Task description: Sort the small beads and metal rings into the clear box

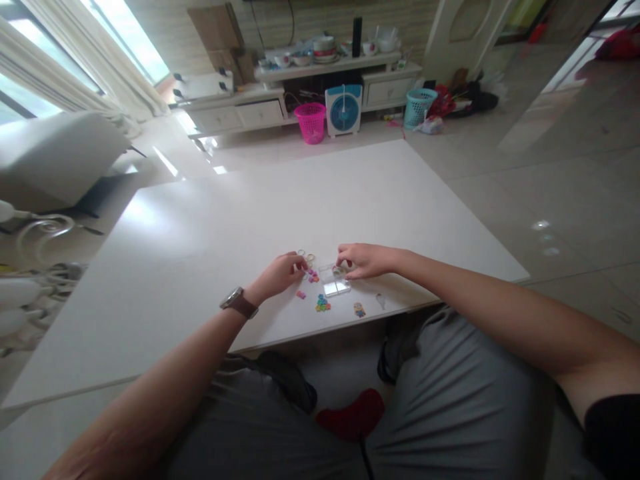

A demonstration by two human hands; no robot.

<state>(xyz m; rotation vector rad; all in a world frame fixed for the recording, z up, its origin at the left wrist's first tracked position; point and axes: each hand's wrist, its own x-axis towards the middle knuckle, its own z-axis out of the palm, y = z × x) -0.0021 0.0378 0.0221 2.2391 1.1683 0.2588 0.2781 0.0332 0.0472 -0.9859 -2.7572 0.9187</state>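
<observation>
A small clear plastic box (pixel 337 288) with compartments lies near the table's front edge, a metal ring (pixel 339 271) showing in its far part. My right hand (pixel 367 260) curls its fingers and thumb around the box's far right corner. Just left of the box, my left hand (pixel 289 268) has its fingertips pinched together beside a pile of pink and purple pieces (pixel 313 275); anything between them is too small to make out. Beyond those fingertips lie two rings (pixel 305 255). Closer to me are a few pink pieces (pixel 301 294) and a green, blue and orange cluster (pixel 323 304).
A yellow and blue cartoon figure (pixel 359 310) and a small clear or silvery piece (pixel 381 301) lie by the front edge of the white table (pixel 200 267). Across the floor stand a pink basket (pixel 311 124), a blue fan (pixel 344 110) and a low cabinet (pixel 257 115).
</observation>
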